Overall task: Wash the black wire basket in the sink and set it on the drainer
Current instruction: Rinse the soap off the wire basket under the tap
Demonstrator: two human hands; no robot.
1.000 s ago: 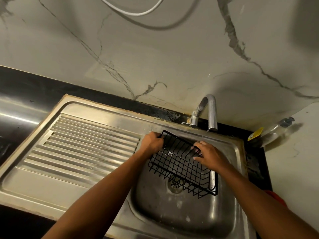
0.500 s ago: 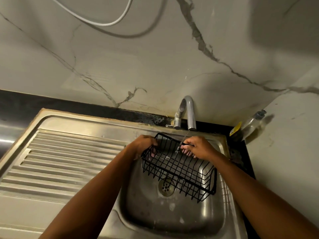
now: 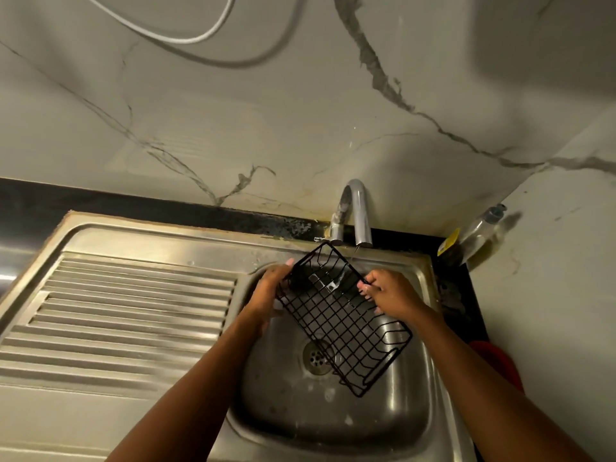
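basket: the black wire basket (image 3: 343, 320) is held up in the air just below and in front of the tap (image 3: 359, 211). It's tilted, with the high end almost under the spout and the low end hanging out over the drain (image 3: 316, 357). It isn't touching the bowl as far as I can see.
left hand: the left hand (image 3: 271, 293) grips the basket's long edge on the side left of the tap, with one fingertip pointing up along the rim and the rest wrapped round underneath.
right hand: the right hand (image 3: 391, 291) has its fingers curled over the opposite long edge, pinching the wires, a bit below and right of the tap.
water: a thin trickle (image 3: 355, 252) comes off the spout onto the basket's upper corner.
sink: the steel sink (image 3: 418, 411) sits straight below the tap, wet and spotty.
drainer: the ridged drainer (image 3: 133, 311) is well off to the left of the tap, with nothing on it.
bottle: a clear bottle (image 3: 480, 233) with a yellow label leans in the corner right of the tap.
red thing: there's something red (image 3: 496, 363) down right of the tap, past the sink's edge, but I can't tell what it is.
bench: a dark bench (image 3: 133, 205) strip runs left from the tap along the wall.
cable: a white cable (image 3: 200, 38) loops on the marble wall, high above the tap.
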